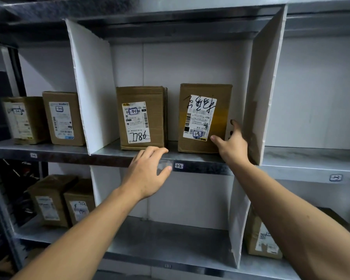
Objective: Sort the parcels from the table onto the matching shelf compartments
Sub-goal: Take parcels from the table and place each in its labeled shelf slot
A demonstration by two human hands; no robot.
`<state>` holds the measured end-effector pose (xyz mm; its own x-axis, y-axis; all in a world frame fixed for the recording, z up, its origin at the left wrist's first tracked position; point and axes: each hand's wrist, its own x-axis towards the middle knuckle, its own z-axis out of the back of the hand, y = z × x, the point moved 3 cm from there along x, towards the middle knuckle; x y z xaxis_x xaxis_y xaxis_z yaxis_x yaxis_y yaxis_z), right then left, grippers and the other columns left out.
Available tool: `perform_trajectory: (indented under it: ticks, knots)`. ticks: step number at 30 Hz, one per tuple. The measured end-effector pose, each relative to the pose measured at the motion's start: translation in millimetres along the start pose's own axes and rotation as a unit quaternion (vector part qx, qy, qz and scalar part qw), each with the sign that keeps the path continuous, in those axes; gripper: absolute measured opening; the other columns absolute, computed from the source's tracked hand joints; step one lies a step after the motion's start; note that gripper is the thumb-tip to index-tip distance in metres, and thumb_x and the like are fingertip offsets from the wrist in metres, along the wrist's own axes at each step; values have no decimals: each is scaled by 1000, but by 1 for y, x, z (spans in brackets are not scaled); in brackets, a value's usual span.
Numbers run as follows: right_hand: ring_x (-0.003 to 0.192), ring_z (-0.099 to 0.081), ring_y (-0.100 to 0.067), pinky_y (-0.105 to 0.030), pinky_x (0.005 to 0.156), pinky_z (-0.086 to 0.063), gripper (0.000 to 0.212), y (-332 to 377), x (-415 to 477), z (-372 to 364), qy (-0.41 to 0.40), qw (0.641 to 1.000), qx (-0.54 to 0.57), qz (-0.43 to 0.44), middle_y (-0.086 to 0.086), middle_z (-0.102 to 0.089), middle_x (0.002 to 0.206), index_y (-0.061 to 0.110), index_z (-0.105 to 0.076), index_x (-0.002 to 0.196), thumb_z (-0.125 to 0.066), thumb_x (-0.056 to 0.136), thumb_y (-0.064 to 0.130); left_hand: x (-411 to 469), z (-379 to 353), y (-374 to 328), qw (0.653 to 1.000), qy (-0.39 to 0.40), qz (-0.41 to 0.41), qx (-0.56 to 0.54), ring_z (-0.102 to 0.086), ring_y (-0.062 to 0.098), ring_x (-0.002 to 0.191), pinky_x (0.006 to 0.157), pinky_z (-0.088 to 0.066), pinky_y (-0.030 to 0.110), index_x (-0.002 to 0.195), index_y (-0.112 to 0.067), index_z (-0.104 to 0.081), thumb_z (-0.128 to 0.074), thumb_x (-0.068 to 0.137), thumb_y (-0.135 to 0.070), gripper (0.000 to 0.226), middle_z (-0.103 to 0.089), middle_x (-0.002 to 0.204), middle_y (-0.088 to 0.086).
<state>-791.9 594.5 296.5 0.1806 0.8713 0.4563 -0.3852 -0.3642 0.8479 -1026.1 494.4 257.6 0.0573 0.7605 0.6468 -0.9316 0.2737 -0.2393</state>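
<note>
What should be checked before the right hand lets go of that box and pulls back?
1. Right box sits flat on the shelf: ok, base looks level.
2. Upright, not leaning: ok.
3. Label faces out: ok, but it is upside down.
4. Box code matches shelf tag: cannot tell, writing too small to read surely.
5. Clear of left box and right divider: ok, gaps on both sides.
6. Hands: right hand touches the box's lower right corner; left hand hovers at the shelf edge, open and empty: ok.
</note>
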Motion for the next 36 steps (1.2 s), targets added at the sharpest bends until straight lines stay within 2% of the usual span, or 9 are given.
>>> perform_trajectory:
  ticks: [3, 6, 10, 13, 16, 20, 24, 28, 36]
  knots:
    - [126, -48, -26, -34, 105, -37, 75, 0, -17, 8, -27, 999, -25, 20, -13, -45, 146, 22, -30, 153, -71, 91, 34, -10, -2, -2, 1000, 0, 3, -11, -43, 17, 123, 105, -38, 40, 137, -24, -47, -55, 91, -40, 50, -48, 134, -5]
    - [126, -46, -21, -26, 104, -33, 57, -8, -48, 8, -35, 991, -72, 110, -8, -43, 144, 18, -42, 146, -65, 96, 31, -25, -9, -6, 1000, 6, -1, -13, -46, 20, 120, 101, -42, 42, 136, -23, -47, -51, 87, -44, 53, -51, 132, -2]
    - [112, -52, -30, -41, 97, -47, 37, -42, -95, 9, -28, 932, -238, 271, -13, -57, 125, 10, -59, 126, -60, 95, 29, -49, -28, -16, 999, 35, -21, -1, -47, 22, 117, 99, -42, 40, 135, -22, -48, -54, 88, -41, 51, -52, 130, -1]
    - [100, -56, -35, -44, 82, -50, 36, -72, -126, 19, 7, 887, -346, 304, -14, -60, 118, 9, -62, 118, -53, 94, 34, -66, -46, -30, 998, 57, -38, 7, -49, 24, 114, 98, -42, 40, 132, -22, -50, -51, 87, -42, 50, -53, 127, 0]
    - [98, -59, -35, -42, 77, -50, 38, -98, -151, 35, 57, 866, -420, 266, -10, -62, 114, 13, -62, 114, -47, 92, 40, -79, -65, -47, 995, 87, -55, 17, -49, 23, 112, 95, -43, 39, 130, -24, -51, -48, 86, -44, 49, -52, 124, -2]
    - [105, -59, -34, -42, 84, -48, 35, -132, -173, 69, 112, 839, -500, 185, -7, -62, 116, 19, -59, 115, -52, 92, 44, -91, -95, -80, 987, 129, -89, 26, -47, 22, 115, 96, -40, 38, 131, -24, -50, -50, 90, -42, 45, -50, 127, -4]
    - [120, -52, -33, -45, 92, -46, 43, -158, -193, 125, 136, 829, -529, 120, -9, -54, 134, 22, -53, 129, -46, 97, 49, -102, -127, -131, 978, 163, -132, 13, -45, 23, 120, 99, -37, 38, 134, -22, -48, -53, 92, -39, 46, -49, 131, -3]
    - [113, -53, -32, -44, 88, -45, 42, -183, -214, 201, 115, 819, -558, 75, -7, -55, 128, 23, -52, 129, -44, 97, 51, -115, -158, -201, 966, 183, -183, -8, -44, 22, 121, 102, -34, 37, 135, -22, -48, -49, 91, -41, 48, -50, 131, -2]
    - [99, -60, -35, -43, 80, -47, 43, -239, -279, 397, 61, 767, -637, -47, -8, -63, 104, 18, -62, 104, -40, 85, 49, -149, -215, -392, 934, 220, -270, -77, -41, 21, 127, 106, -33, 37, 142, -25, -42, -48, 93, -43, 52, -47, 139, -2]
